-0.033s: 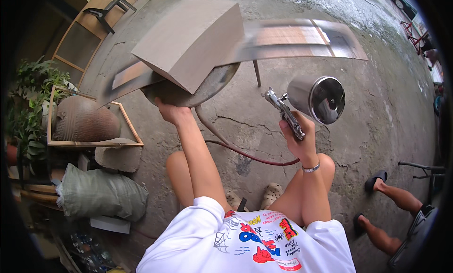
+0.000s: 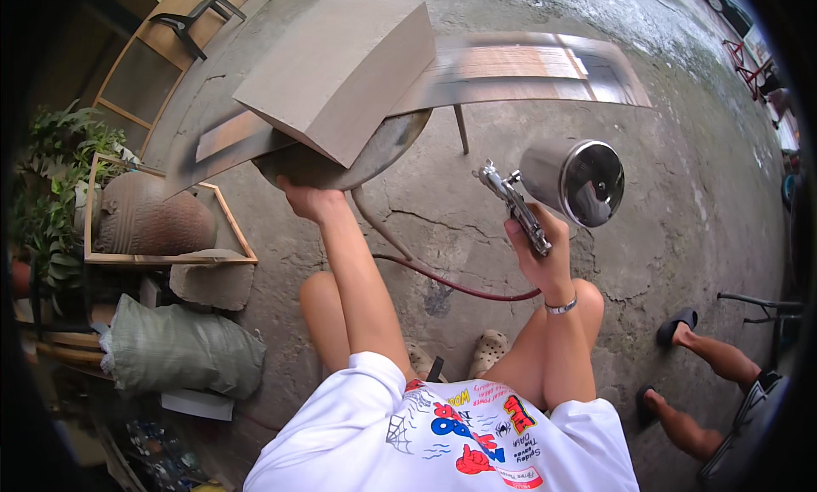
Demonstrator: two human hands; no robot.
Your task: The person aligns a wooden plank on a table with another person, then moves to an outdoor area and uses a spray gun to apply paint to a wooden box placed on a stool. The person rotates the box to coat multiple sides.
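Note:
My right hand is wrapped round the handle of a metal spray gun, with its shiny silver cup to the right and its nozzle pointing up and left. A hose runs across near that hand. My left hand grips the near rim of a round stool; its fingers are partly hidden under the edge. A greyish-beige box sits tilted on a long thin board, which lies across the stool. The board's ends are blurred.
At left stand a clay pot, a wooden frame, a stone block, a stuffed green sack and leafy plants. Another person's legs are at lower right. A dark chair stands far left on cracked concrete.
The box and board have shifted very slightly to the left. Both hands keep their holds, and the spray gun is almost unmoved.

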